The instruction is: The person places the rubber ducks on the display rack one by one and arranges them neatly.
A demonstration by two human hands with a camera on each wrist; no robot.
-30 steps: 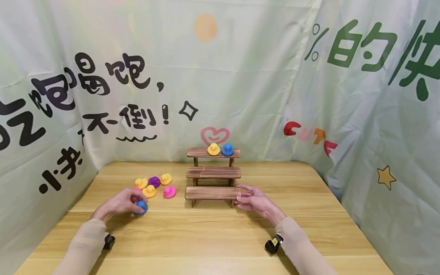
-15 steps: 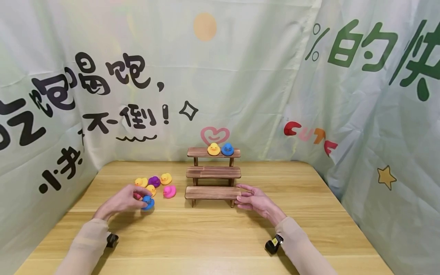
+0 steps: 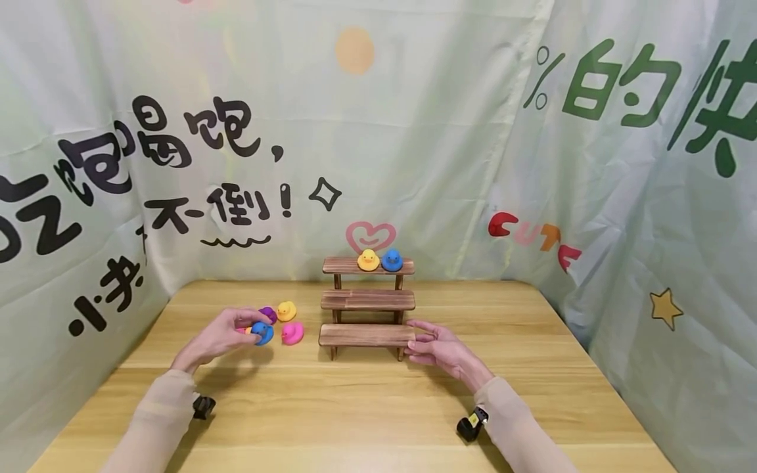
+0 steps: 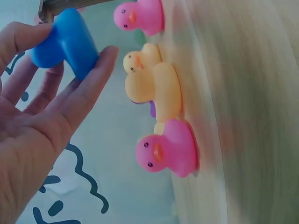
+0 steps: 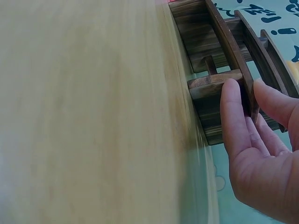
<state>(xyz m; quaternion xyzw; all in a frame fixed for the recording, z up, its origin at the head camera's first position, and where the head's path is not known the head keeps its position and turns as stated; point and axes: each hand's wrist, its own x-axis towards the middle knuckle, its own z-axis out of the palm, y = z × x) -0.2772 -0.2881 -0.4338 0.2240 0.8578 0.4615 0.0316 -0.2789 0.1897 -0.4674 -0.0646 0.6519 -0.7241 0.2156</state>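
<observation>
My left hand (image 3: 217,336) pinches a blue rubber duck (image 3: 263,334) between thumb and fingers, lifted above the table. The left wrist view shows the same blue duck (image 4: 77,44) apart from the ducks behind it. At the right end of a three-tier wooden display stand (image 3: 368,336), my right hand (image 3: 443,351) grips the lowest board, thumb on one face and fingers on the other. A yellow duck (image 3: 368,260) and another blue duck (image 3: 392,260) sit side by side on the top tier.
Left of the stand lie a pink duck (image 3: 292,333), a yellow duck (image 3: 286,311) and a purple duck (image 3: 269,315). More ducks, including another pink duck (image 4: 168,149), are partly hidden by my left hand in the head view. Printed cloth (image 3: 437,164) hangs behind the table (image 3: 378,414).
My left hand has raised the blue duck and carried it slightly right and away from me, over the loose ducks. My right hand stays on the stand.
</observation>
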